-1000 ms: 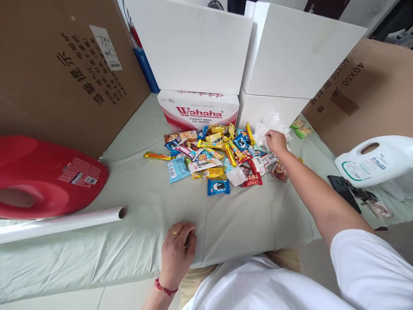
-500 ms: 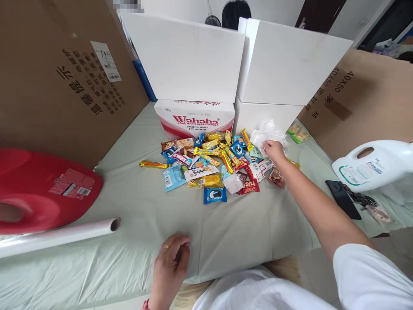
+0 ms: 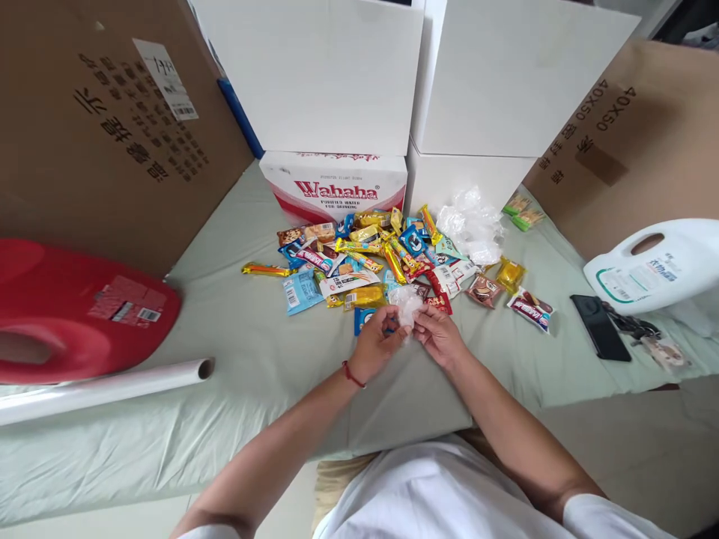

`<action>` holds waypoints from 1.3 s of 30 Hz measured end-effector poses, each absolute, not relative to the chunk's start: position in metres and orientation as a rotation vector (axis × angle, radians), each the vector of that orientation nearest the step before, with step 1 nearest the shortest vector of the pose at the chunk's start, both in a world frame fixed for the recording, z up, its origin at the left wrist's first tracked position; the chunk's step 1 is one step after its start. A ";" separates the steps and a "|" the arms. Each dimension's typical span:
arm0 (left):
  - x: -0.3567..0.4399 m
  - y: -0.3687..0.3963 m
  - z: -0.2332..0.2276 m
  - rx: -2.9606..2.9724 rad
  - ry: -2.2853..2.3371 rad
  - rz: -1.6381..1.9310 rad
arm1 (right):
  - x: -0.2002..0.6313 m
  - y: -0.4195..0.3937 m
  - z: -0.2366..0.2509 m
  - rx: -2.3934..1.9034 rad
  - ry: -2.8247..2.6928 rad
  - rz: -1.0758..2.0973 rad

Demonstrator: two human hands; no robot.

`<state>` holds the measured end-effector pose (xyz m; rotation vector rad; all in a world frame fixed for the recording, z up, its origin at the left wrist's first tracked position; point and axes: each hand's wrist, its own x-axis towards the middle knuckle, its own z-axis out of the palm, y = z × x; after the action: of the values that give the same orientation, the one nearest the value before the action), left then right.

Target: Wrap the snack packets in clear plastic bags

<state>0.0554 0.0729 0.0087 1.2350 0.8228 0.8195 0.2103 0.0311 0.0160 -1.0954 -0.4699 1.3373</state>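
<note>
Over the front of a snack pile, my left hand (image 3: 375, 344) and my right hand (image 3: 441, 337) come close together. Both pinch a crumpled clear plastic bag (image 3: 409, 305) between thumb and fingers. Just behind my left fingers lies a blue snack packet (image 3: 364, 320), partly covered. Wrapped snacks in yellow, blue, red and white are heaped behind the hands, among them a white packet (image 3: 349, 281) and a yellow packet (image 3: 364, 297). More crumpled clear plastic bags (image 3: 472, 224) lie at the heap's back right.
A Wahaha carton (image 3: 337, 187) and white boxes (image 3: 314, 82) stand behind the heap. Cardboard (image 3: 112, 135) walls the left side. A red jug (image 3: 84, 307) and a film roll (image 3: 112, 389) lie left; a white jug (image 3: 651, 266) and a black phone (image 3: 601, 328) lie right.
My right hand has come back from the clear bags toward me. My left hand has moved forward and right to meet it, and both now grip a clear plastic bag. The view has tilted down.
</note>
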 end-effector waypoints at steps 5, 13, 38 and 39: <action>0.042 0.084 -0.007 1.133 0.887 0.834 | 0.222 0.028 0.017 -1.134 -0.432 1.288; 0.032 0.096 -0.006 0.948 0.821 0.870 | 0.310 0.074 0.066 -1.591 -0.864 -0.057; 0.028 0.092 0.006 0.884 0.751 0.930 | 0.230 0.014 0.042 -1.172 -0.551 1.296; 0.028 0.090 0.005 0.953 0.753 0.920 | 0.229 0.011 0.043 -1.183 -0.587 1.326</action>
<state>0.0284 0.0901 0.0047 0.9527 0.7528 0.9199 0.2287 0.0106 0.0425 -1.1833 -0.5872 1.3258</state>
